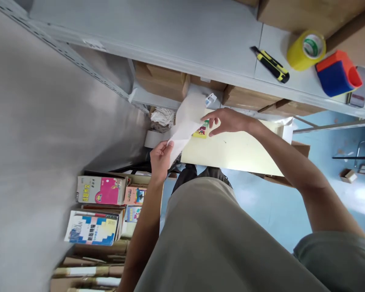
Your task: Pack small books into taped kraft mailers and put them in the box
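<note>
Upper grey shelf [152, 32], extending from ten to three o'clock, bearing cardboard boxes [310, 14], a utility knife [270, 65] and a yellow tape roll [296, 52] toward two, and a red-and-blue plastic object [334, 79] and phone [361, 87] nearer three. Pale yellow bench [246, 150], at three o'clock, carrying a colourful booklet [200, 132] toward its nine-o'clock end. Blue floor [261, 202] at four.

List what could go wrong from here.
The thin white sheet might crease or tear where the left hand pinches it. It seems to overlap the small yellow booklet, so it could drag that along. The knife lies near the front edge of the shelf and might get knocked off.
</note>
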### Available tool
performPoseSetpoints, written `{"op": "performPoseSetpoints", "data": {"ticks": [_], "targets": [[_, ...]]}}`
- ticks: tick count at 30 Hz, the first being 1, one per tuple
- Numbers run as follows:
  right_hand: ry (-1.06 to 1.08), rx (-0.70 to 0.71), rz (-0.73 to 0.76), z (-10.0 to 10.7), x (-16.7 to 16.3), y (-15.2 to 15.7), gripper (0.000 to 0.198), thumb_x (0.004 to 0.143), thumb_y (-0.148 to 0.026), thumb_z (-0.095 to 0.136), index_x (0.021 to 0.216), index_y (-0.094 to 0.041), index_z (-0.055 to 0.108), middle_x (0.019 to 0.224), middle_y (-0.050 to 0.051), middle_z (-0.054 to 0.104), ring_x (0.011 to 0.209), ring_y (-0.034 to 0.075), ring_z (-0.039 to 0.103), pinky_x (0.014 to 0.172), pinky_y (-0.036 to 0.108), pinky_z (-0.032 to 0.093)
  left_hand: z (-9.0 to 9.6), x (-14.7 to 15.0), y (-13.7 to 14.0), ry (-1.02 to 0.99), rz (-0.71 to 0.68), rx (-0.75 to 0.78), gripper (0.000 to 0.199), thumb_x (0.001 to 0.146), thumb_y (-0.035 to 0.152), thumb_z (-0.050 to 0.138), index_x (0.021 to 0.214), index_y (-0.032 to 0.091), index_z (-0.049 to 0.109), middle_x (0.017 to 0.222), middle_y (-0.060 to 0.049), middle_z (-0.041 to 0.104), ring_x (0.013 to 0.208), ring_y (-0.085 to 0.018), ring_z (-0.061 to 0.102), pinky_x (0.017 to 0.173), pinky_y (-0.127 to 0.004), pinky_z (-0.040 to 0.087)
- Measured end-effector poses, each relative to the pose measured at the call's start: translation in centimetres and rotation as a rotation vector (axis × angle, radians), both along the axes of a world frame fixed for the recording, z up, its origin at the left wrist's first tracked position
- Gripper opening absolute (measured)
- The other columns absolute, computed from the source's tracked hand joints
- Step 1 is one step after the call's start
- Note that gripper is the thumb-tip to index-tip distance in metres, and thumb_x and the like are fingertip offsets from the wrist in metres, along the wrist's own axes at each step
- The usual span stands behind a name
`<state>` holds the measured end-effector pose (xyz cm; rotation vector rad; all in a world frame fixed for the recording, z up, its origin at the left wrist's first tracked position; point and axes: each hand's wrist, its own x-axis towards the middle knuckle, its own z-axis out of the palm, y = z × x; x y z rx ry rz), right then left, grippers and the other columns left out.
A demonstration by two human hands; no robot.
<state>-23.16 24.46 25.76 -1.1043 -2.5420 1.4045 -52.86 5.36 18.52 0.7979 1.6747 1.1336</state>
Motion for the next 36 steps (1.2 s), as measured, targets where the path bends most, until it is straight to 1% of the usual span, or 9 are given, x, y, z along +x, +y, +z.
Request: {"op": "performPoseSetpoints", "data": {"ticks": [4,8,12,15,20,24,29,33,36], "targets": [[0.039,0.193,-0.073,-2.2,3.3,-2.8,0.029,0.109,-0.049,0.08,0.126,-0.029,0.091,0.124,0.01,0.081,0.132,0.038,0.069,0.123,0.061,0.053,-0.2,2.0,-0.3,0.029,-0.098,-0.051,0.067,0.082,0.084,0.085,0.102,0.021,0.08,0.101,-0.008,0.086,0.1,-0.029,0.081,0.087,-0.035,0.063],[0.1,0.237,-0.127,-4.1,7.1,-4.8,0.041,0.109,-0.042,0.079,0.148,-0.028,0.08,0.149,0.012,0.073,0.149,0.041,0.061,0.131,0.066,0.051,-0.1,4.7,-0.6,0.16,-0.181,-0.046,0.068,0.085,0.086,0.081,0.105,0.021,0.081,0.105,-0.01,0.086,0.104,-0.03,0.081,0.092,-0.036,0.064],[0.144,0.16,-0.174,-7.7,11.0,-5.2,0.066,0.102,-0.038,0.087,0.164,-0.027,0.067,0.167,0.014,0.066,0.16,0.042,0.057,0.137,0.068,0.049,0.0,7.6,-1.2,0.265,-0.199,-0.045,0.066,0.091,0.084,0.075,0.109,0.02,0.08,0.105,-0.01,0.085,0.103,-0.029,0.08,0.096,-0.037,0.063],[0.192,-0.036,-0.246,-12.1,11.8,-4.8,0.063,0.099,-0.04,0.089,0.158,-0.026,0.071,0.162,0.016,0.073,0.152,0.04,0.068,0.132,0.065,0.055,-0.3,9.3,-1.9,0.334,-0.156,-0.057,0.061,0.092,0.078,0.072,0.108,0.02,0.08,0.102,-0.01,0.084,0.097,-0.027,0.078,0.091,-0.036,0.061],[0.406,-0.548,-0.52,-19.0,7.9,-5.5,0.055,0.087,-0.05,0.098,0.132,-0.023,0.08,0.141,0.015,0.085,0.136,0.036,0.078,0.127,0.057,0.059,-0.6,10.0,-3.1,0.461,0.037,-0.098,0.055,0.09,0.073,0.07,0.103,0.02,0.08,0.088,-0.005,0.075,0.085,-0.022,0.068,0.081,-0.032,0.056],[0.539,-0.87,-0.774,-21.7,4.9,-7.5,0.072,0.088,-0.066,0.092,0.148,-0.03,0.073,0.168,0.011,0.072,0.161,0.033,0.063,0.139,0.057,0.046,0.0,8.5,-3.6,0.47,0.146,-0.12,0.052,0.09,0.072,0.071,0.097,0.021,0.078,0.082,-0.002,0.067,0.083,-0.022,0.065,0.081,-0.033,0.056],[0.536,-1.003,-0.832,-23.3,2.5,-9.3,0.105,0.084,-0.075,0.093,0.173,-0.036,0.054,0.192,0.008,0.045,0.178,0.031,0.042,0.148,0.056,0.032,0.9,5.3,-3.8,0.444,0.192,-0.103,0.055,0.087,0.078,0.076,0.088,0.023,0.075,0.079,-0.001,0.066,0.08,-0.022,0.063,0.075,-0.032,0.058],[0.578,-1.007,-0.857,-24.6,-0.2,-9.3,0.11,0.083,-0.069,0.096,0.177,-0.036,0.05,0.192,0.009,0.045,0.179,0.031,0.041,0.149,0.058,0.029,1.2,2.0,-3.6,0.389,0.232,-0.091,0.061,0.085,0.083,0.078,0.082,0.022,0.072,0.075,-0.001,0.063,0.078,-0.021,0.064,0.078,-0.034,0.062],[0.555,-1.043,-0.936,-25.5,-2.3,-8.9,0.106,0.081,-0.065,0.097,0.173,-0.032,0.055,0.188,0.01,0.051,0.174,0.031,0.048,0.147,0.055,0.033,1.4,-0.8,-2.9,0.343,0.221,-0.086,0.061,0.084,0.081,0.083,0.087,0.021,0.075,0.083,-0.002,0.07,0.087,-0.023,0.07,0.09,-0.036,0.067]]}}
